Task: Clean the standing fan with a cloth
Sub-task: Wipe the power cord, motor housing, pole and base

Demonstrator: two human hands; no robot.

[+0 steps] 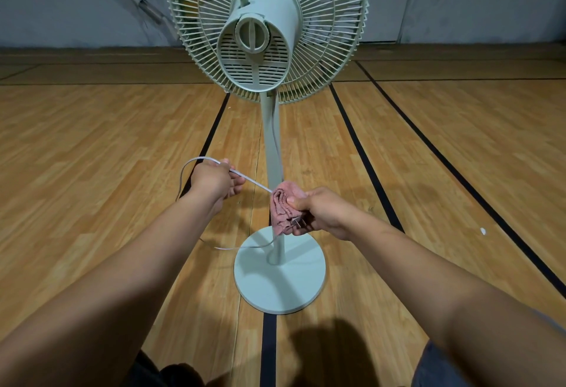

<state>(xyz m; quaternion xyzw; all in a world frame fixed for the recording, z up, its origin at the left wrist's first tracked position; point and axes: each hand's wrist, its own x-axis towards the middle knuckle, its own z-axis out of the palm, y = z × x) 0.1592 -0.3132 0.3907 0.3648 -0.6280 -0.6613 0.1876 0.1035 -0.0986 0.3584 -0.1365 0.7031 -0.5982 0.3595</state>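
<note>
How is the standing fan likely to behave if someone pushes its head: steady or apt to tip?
Probably top-heavy: the big grille and motor housing sit high on a thin pole. The wide round base should resist a light push, but a hard one may tip it. It may slide on the smooth floor.

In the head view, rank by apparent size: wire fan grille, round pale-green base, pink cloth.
Largest: pale-green wire fan grille, cropped at the frame top.
Then: round pale-green plastic base.
Smallest: crumpled pink cloth, partly hidden in the right hand.
</note>
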